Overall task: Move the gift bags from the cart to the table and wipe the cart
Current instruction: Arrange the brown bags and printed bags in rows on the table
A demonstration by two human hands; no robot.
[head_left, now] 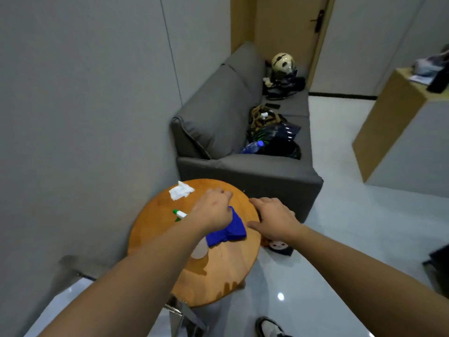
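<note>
A round wooden table (218, 276) stands by the grey wall. On it lies a blue cloth-like item (230, 229); whether it is a bag or a wiping cloth is unclear. My left hand (212, 210) is over its far end with fingers curled, gripping it. My right hand (274, 218) lies palm down on the table's right rim, fingers spread. Just below that hand, beside the table, shows a gift bag (279, 248) with a cartoon face. No cart is in view.
A crumpled white tissue (181, 190) and a green-tipped spray bottle (179, 214) lie on the table's far left. Behind stands a grey sofa (243, 166) with bags, a bottle and a helmet. A wooden cabinet (388, 117) is at the right.
</note>
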